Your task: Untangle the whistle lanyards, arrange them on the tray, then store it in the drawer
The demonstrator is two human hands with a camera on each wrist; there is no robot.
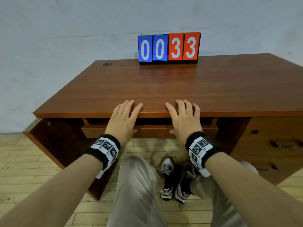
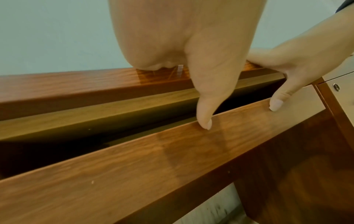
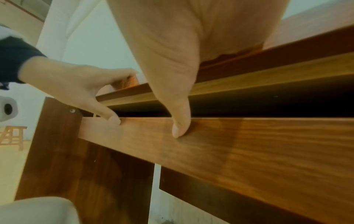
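Both hands' thumbs (image 2: 204, 121) against drawer front (image 1: 152, 131), apparently slightly ajar.

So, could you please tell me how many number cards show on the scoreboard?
4, in one row on the scoreboard at the desk's far edge: a blue 0 leftmost, another blue 0, then a red 3 and a red 3 rightmost. Cards behind them may be hidden.

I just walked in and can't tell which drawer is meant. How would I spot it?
Find the brown desk with the scoreboard at its back. Directly beneath its front edge, in the middle, runs a shallow wide drawer, slightly open. Unlike the handled drawers stacked on the right, its front is plain, and both thumbs press it.
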